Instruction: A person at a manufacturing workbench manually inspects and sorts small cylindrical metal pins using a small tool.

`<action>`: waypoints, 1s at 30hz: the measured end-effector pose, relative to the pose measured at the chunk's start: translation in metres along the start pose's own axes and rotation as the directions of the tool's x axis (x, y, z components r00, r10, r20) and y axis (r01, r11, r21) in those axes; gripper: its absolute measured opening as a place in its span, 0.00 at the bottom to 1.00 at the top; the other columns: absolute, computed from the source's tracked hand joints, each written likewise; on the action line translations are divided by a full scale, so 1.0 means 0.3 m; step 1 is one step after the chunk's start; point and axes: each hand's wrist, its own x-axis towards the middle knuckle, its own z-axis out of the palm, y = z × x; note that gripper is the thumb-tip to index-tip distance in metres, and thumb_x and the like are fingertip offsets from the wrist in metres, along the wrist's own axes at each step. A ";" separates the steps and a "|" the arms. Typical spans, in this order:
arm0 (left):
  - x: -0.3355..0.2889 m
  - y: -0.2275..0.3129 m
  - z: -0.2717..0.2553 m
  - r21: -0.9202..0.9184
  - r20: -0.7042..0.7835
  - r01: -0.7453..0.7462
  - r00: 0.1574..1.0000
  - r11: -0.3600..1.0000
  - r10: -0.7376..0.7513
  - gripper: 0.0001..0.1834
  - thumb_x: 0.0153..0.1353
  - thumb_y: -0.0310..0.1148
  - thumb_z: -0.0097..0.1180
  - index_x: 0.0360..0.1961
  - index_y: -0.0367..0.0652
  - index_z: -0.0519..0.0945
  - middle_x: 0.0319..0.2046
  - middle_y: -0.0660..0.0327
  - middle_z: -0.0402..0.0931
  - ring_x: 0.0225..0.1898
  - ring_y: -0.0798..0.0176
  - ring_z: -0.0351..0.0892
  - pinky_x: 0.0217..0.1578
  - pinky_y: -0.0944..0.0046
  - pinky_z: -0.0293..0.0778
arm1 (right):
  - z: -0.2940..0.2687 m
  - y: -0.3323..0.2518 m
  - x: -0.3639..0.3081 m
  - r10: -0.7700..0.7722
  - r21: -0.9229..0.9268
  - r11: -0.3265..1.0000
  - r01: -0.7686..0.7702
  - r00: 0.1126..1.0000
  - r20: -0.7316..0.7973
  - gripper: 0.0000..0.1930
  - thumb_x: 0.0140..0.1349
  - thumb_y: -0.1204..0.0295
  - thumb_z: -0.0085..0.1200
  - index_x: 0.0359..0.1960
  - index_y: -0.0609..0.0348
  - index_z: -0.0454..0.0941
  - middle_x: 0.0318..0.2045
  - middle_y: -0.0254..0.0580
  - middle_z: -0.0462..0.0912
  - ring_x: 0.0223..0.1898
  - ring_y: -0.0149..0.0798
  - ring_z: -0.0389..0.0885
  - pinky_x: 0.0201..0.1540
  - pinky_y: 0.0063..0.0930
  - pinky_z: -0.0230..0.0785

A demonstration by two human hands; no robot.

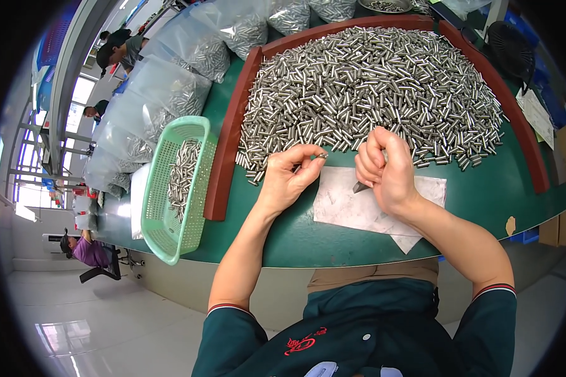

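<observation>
My left hand (289, 178) is closed in a pinch, thumb and forefinger holding a small metal pin (322, 155) by its end. To its right, my right hand (388, 173) is curled round a dark, pointed tool (360, 186); only its tip shows below the fingers, so its kind is unclear. That hand hovers over a smudged white cloth or paper (339, 204) on the green table. Just beyond both hands lies a wide heap of short, shiny metal pins (371, 88).
Red-brown strips (226, 151) border the heap. On the left stands a light green perforated basket (198, 232) holding more pins. Clear plastic bags (170, 88) of pins line the far left edge. A black fan (511, 50) is at the far right. Other people sit farther left.
</observation>
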 end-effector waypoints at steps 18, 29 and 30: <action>0.010 0.002 -0.038 -0.819 0.387 0.532 0.789 0.215 -0.477 0.13 0.61 0.31 0.41 0.39 0.31 0.71 0.25 0.60 0.73 0.13 0.80 0.52 0.13 0.80 0.50 | 0.006 0.003 0.007 0.009 0.001 1.000 -0.009 1.000 -0.024 0.19 0.60 0.65 0.31 0.10 0.53 0.52 0.06 0.30 0.52 0.08 0.25 0.45 0.12 0.21 0.42; 0.004 -0.007 -0.037 -0.831 0.419 0.528 0.801 0.174 -0.428 0.16 0.62 0.36 0.41 0.40 0.31 0.71 0.28 0.56 0.75 0.13 0.80 0.51 0.15 0.80 0.50 | 0.008 0.002 0.009 0.020 0.004 1.000 -0.020 0.999 -0.044 0.19 0.59 0.66 0.32 0.09 0.52 0.51 0.05 0.30 0.51 0.08 0.25 0.44 0.11 0.21 0.41; 0.006 -0.002 -0.037 -0.830 0.421 0.534 0.788 0.159 -0.448 0.16 0.62 0.36 0.41 0.40 0.31 0.71 0.26 0.58 0.73 0.13 0.79 0.51 0.15 0.79 0.50 | 0.008 0.003 0.009 0.018 -0.002 1.000 -0.018 0.999 -0.045 0.19 0.59 0.66 0.32 0.09 0.52 0.51 0.05 0.30 0.51 0.08 0.25 0.44 0.11 0.21 0.41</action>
